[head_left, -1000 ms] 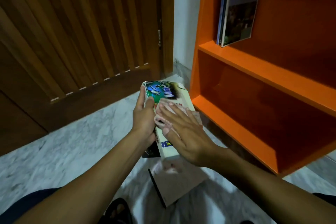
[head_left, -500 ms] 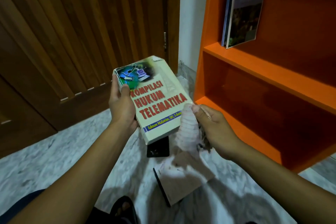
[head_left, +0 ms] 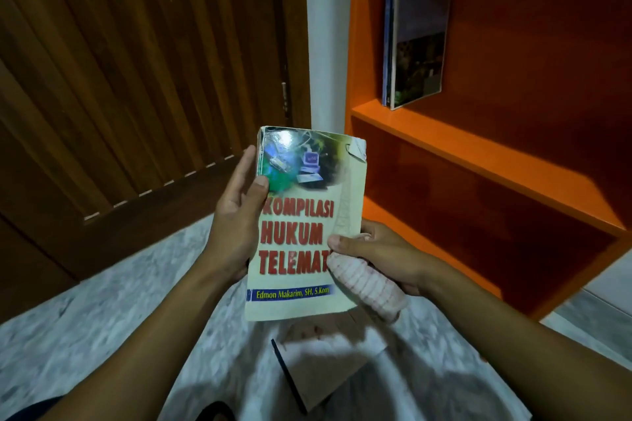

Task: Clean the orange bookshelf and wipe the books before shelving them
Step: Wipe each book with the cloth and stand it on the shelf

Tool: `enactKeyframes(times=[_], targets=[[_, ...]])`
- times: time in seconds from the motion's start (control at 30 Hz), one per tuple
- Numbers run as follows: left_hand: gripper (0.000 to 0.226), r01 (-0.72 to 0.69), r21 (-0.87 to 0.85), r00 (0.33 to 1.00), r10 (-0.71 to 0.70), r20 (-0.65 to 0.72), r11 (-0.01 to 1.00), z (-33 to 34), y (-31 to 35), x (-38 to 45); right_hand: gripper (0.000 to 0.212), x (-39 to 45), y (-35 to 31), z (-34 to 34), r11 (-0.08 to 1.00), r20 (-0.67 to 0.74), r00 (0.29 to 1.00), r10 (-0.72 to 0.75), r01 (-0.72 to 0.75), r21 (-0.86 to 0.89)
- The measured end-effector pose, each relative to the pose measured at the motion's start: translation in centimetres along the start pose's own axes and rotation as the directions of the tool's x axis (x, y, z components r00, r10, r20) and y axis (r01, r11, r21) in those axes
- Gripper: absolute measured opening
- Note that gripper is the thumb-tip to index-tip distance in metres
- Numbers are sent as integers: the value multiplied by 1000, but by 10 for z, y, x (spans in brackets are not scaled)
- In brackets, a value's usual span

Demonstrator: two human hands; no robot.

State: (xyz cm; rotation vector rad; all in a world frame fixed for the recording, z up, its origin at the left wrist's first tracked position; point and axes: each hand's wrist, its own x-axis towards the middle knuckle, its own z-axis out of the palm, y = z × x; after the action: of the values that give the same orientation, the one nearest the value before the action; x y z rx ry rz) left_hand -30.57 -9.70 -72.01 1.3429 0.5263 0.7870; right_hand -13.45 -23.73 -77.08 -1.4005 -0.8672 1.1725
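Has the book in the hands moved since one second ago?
Yes. The book has come up from lying flat and low near the floor to upright, its cover facing the camera, its top now near the orange bookshelf's middle board.

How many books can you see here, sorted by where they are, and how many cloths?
Books in the hands: 1, the Kompilasi Hukum Telematika book
Books standing on the orange bookshelf: 2, the front shelved book and the blue book behind it
Books lying on the floor: 1, the floor book
Cloths: 1, the striped cloth
Total: 5
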Motion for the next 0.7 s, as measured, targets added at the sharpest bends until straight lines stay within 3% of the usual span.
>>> enactKeyframes(times=[0.17,0.37,0.47,0.57,0.7], targets=[[40,80,104,995,-87,58,991,2,6,4,42,-3,-14,-9,987,-139,978,-157,160,12],[42,184,259,939,-248,240,948,-2,21,4,40,-7,-55,-25,948,-233,920,-316,318,-27],[42,141,289,956,-206,207,947,10,33,17,41,0,-77,-36,933,-288,890,-353,359,-34],[37,75,254,982,-115,149,964,32,46,44,29,12,-108,-56,916,-356,845,-400,378,-134],[33,15,169,995,-31,93,985,77,46,93,37,25,-148,-81,880,-548,689,-475,383,-282]])
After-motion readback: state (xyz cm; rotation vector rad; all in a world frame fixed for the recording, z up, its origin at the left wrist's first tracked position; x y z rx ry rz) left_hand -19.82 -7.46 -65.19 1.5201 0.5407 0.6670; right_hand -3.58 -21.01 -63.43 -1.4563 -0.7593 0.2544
